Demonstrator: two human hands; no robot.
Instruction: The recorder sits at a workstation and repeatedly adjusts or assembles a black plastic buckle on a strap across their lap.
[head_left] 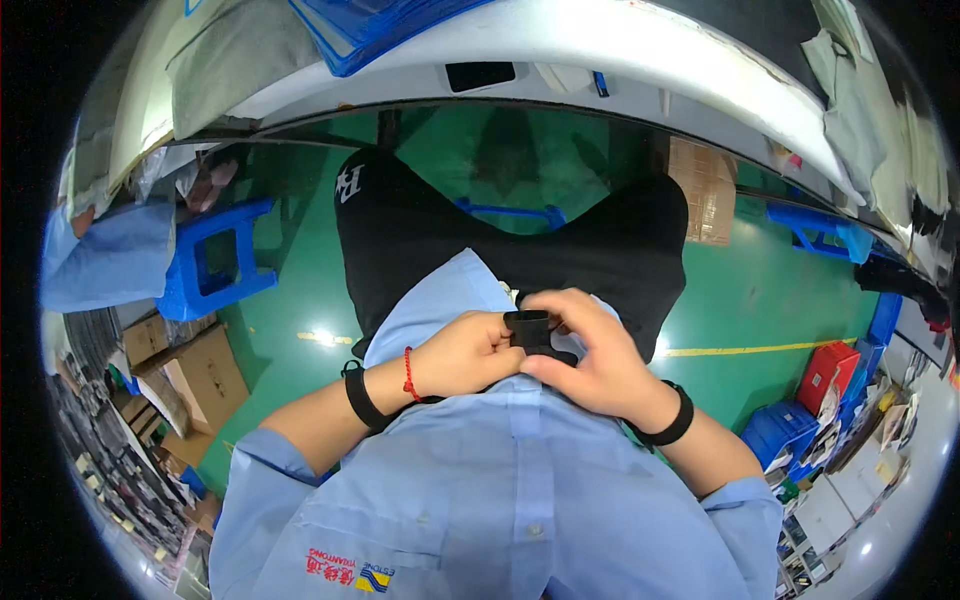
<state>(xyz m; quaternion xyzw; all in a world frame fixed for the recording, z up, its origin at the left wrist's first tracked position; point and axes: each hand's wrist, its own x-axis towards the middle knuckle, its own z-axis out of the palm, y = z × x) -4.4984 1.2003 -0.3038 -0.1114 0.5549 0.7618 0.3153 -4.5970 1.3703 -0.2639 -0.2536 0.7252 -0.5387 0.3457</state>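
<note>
Over my lap, just in front of the light blue shirt, both hands meet at a small black object (pixel 530 328) with a flat, rounded top; its exact kind is not clear. My left hand (pixel 462 352) is closed, its thumb and curled fingers gripping the object's left side. From the right, my right hand (pixel 598 358) curves round it, with the thumb below and fingertips above. The hands hide part of the object. Black bands circle both wrists, the left one (pixel 362 396) and the right one (pixel 680 415). A red beaded bracelet (pixel 409 375) sits on the left wrist.
Ahead runs a white table edge (pixel 600 35) bearing a blue tray (pixel 360 30) and a black phone (pixel 480 76). A blue stool (pixel 215 262) and cardboard boxes (pixel 205 385) stand left. Blue and red crates (pixel 828 376) are at right, on the green floor (pixel 740 310).
</note>
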